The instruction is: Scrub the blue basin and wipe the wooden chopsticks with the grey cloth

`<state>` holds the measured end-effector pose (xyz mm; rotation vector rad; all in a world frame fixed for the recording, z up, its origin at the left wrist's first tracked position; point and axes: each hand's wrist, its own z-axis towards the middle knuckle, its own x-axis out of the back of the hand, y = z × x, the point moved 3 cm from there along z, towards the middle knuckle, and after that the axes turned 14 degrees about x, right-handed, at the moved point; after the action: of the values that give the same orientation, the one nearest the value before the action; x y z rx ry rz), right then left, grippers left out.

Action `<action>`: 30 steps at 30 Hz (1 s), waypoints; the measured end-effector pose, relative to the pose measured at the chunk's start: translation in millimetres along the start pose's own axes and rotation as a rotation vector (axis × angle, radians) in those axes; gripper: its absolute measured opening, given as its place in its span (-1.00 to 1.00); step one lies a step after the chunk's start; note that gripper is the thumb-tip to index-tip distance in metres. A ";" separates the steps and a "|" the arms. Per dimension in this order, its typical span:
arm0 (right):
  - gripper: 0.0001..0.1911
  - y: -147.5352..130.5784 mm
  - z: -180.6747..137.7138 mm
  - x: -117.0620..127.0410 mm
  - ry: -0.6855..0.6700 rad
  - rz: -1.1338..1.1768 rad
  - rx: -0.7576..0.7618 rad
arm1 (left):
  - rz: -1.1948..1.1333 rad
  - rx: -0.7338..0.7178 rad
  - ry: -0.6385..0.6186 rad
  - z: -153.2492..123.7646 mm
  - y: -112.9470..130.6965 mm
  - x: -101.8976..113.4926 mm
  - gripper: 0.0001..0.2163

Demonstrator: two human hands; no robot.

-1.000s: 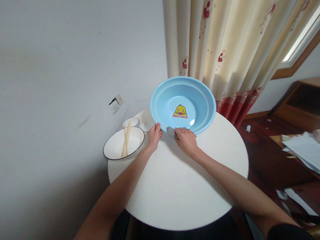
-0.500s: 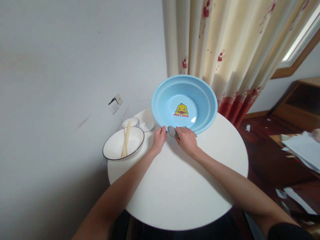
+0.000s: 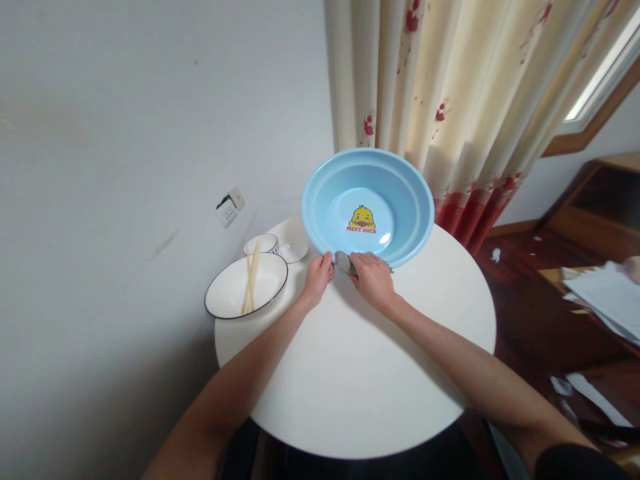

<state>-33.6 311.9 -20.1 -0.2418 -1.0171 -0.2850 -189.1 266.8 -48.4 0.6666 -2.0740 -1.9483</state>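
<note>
Leaning up toward the camera at the far side of the round white table [image 3: 360, 373], the light blue basin [image 3: 367, 180] is glossy plastic with stepped walls, and a yellow duck sits over red "MEET DUCK" lettering on its bottom. The left hand [image 3: 319, 279] is closed on its near rim, and the right hand [image 3: 373, 281] just beside it clamps a grey scouring pad [image 3: 343, 261] against that rim

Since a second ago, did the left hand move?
Yes. The left hand slid a little right along the basin rim, away from the plate.
</note>
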 end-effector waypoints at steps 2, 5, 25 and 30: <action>-0.70 -0.1 0.1 -0.1 -0.013 0.000 -0.009 | -0.014 -0.008 0.009 -0.2 0.9 0.2 -0.39; -0.69 -0.7 0.5 0.5 -0.024 0.002 -0.012 | -0.024 -0.004 0.023 0.4 2.8 0.9 -0.41; -0.75 -9.1 2.7 13.3 -0.098 -0.024 -0.026 | -0.103 -0.060 0.119 6.3 15.8 14.0 -0.44; -0.74 -9.3 2.4 11.9 -0.065 -0.015 -0.032 | -0.106 -0.062 0.166 -2.5 6.7 -0.4 -0.49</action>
<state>-32.9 302.5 -7.9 -0.2737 -1.0800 -0.3092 -188.8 264.9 -41.5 0.9090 -1.9084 -1.9309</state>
